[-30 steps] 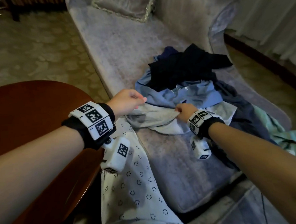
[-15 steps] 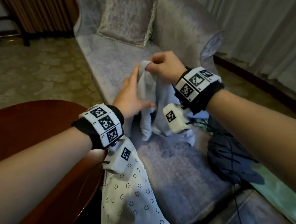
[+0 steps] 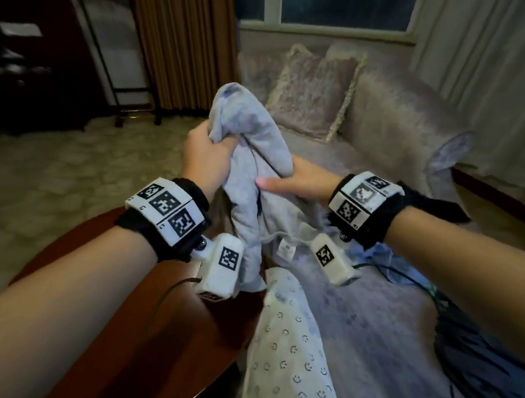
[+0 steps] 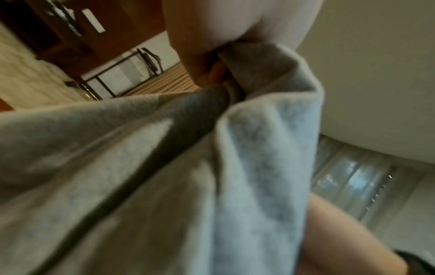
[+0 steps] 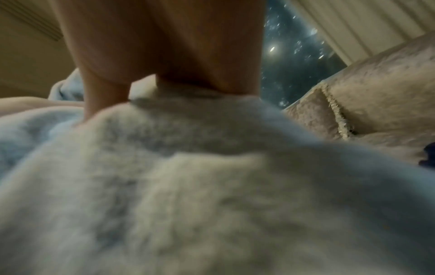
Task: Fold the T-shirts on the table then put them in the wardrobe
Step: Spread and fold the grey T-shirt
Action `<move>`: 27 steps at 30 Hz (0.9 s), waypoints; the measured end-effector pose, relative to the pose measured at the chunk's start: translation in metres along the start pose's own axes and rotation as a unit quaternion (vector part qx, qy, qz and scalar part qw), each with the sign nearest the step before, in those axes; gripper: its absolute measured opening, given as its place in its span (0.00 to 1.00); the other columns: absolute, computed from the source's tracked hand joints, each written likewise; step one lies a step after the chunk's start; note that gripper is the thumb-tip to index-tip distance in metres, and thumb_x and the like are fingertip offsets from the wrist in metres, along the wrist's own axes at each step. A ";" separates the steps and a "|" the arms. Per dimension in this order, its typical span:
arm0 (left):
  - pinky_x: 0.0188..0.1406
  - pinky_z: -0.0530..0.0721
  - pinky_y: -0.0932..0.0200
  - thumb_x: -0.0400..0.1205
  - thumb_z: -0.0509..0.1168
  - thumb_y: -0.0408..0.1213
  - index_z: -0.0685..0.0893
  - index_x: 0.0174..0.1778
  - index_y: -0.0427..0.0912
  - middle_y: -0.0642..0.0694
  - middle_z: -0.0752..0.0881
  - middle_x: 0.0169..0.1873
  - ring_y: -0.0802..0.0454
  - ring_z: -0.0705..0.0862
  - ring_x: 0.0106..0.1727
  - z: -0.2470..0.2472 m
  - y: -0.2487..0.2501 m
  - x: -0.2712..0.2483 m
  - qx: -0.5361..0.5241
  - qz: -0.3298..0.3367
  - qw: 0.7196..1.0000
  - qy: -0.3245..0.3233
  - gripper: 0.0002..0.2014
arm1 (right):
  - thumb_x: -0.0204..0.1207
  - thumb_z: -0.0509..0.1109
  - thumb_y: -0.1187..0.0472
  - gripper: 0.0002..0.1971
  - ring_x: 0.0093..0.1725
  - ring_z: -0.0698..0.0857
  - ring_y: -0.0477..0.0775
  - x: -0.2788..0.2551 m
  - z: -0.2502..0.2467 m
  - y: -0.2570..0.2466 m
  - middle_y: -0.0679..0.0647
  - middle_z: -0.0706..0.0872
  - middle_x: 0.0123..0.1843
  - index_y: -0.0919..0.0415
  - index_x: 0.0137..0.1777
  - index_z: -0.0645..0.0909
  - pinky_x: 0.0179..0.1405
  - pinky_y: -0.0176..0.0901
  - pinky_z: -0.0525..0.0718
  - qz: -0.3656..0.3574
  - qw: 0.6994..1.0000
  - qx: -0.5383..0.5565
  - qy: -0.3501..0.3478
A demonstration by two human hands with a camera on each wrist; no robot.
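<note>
Nearest, a pale smiley-print garment (image 3: 290, 348) hangs over the edge of the round wooden surface (image 3: 114, 315), and a dark garment (image 3: 479, 348) lies at the right on the chaise (image 3: 369, 315). Just beyond, the grey T-shirt (image 3: 252, 156) is held up in the air between both hands, still bunched, its label dangling below. The left hand (image 3: 203, 159) grips a gathered wad of the cloth in a closed fist; the right hand (image 3: 297, 178) lies against the lower fold with the thumb stretched along it, its fingers hidden behind the cloth, so how firmly it holds I cannot tell. To do this step well, I judge the hands should work along a hem or the shoulders until the shirt hangs flat, then lay it smooth on the surface before folding. Farther off stand a cushion (image 3: 313, 91), a window (image 3: 335, 3) and dark furniture (image 3: 31, 59) at far left; whether that is the wardrobe, or what it holds, cannot be made out.
</note>
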State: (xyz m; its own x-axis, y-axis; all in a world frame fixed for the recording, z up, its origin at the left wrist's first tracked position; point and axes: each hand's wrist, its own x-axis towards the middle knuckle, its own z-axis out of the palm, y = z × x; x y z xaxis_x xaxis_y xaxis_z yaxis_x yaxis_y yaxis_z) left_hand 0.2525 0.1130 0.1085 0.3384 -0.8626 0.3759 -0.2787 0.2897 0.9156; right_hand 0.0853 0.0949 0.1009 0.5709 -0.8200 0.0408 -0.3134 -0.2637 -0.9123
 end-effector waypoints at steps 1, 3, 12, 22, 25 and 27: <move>0.44 0.81 0.47 0.73 0.65 0.30 0.79 0.33 0.44 0.39 0.85 0.38 0.42 0.85 0.46 -0.014 -0.001 0.001 0.001 -0.009 1.000 0.016 0.05 | 0.76 0.72 0.61 0.14 0.50 0.84 0.43 0.003 0.009 -0.002 0.50 0.85 0.54 0.59 0.62 0.79 0.50 0.30 0.82 0.034 0.999 -0.040 -0.014; 0.44 0.82 0.45 0.73 0.65 0.31 0.79 0.31 0.45 0.38 0.84 0.37 0.39 0.85 0.47 -0.044 -0.004 0.001 0.004 -0.026 0.998 0.048 0.07 | 0.75 0.72 0.52 0.09 0.45 0.84 0.49 0.012 0.022 -0.006 0.52 0.86 0.45 0.57 0.48 0.82 0.46 0.38 0.80 0.080 0.990 -0.116 -0.007; 0.47 0.76 0.49 0.84 0.59 0.49 0.84 0.52 0.34 0.29 0.85 0.55 0.34 0.82 0.58 -0.185 -0.053 -0.033 0.201 -0.117 0.967 0.105 0.20 | 0.68 0.77 0.45 0.18 0.37 0.73 0.56 0.066 0.088 -0.058 0.60 0.76 0.36 0.58 0.36 0.78 0.36 0.45 0.68 0.043 0.997 -0.058 -0.034; 0.60 0.75 0.62 0.68 0.71 0.58 0.72 0.68 0.53 0.52 0.78 0.64 0.55 0.76 0.67 -0.227 -0.041 -0.069 0.211 -0.094 0.972 -0.033 0.33 | 0.76 0.62 0.34 0.25 0.54 0.88 0.58 0.104 0.166 -0.111 0.60 0.90 0.52 0.57 0.43 0.86 0.64 0.55 0.82 0.018 0.988 -0.107 -0.114; 0.45 0.78 0.70 0.64 0.76 0.60 0.73 0.52 0.53 0.53 0.79 0.51 0.58 0.79 0.51 -0.207 -0.026 -0.073 0.104 -0.060 0.993 -0.020 0.27 | 0.74 0.61 0.31 0.30 0.58 0.86 0.58 0.110 0.168 -0.121 0.59 0.87 0.59 0.60 0.51 0.86 0.67 0.56 0.80 0.022 0.993 -0.085 -0.074; 0.45 0.79 0.66 0.63 0.77 0.61 0.69 0.50 0.53 0.53 0.78 0.51 0.60 0.79 0.48 -0.197 -0.028 -0.073 0.108 -0.056 0.992 -0.023 0.30 | 0.70 0.62 0.28 0.41 0.59 0.84 0.58 0.112 0.165 -0.125 0.58 0.85 0.61 0.66 0.66 0.80 0.67 0.58 0.80 0.062 0.995 -0.047 -0.070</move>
State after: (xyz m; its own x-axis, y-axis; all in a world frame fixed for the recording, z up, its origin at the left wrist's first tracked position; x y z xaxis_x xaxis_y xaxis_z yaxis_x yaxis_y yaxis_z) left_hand 0.4124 0.2492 0.0837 0.3380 -0.9041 0.2614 -0.4288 0.0993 0.8979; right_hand 0.3136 0.1198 0.1525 0.6214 -0.7722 -0.1323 -0.4540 -0.2173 -0.8641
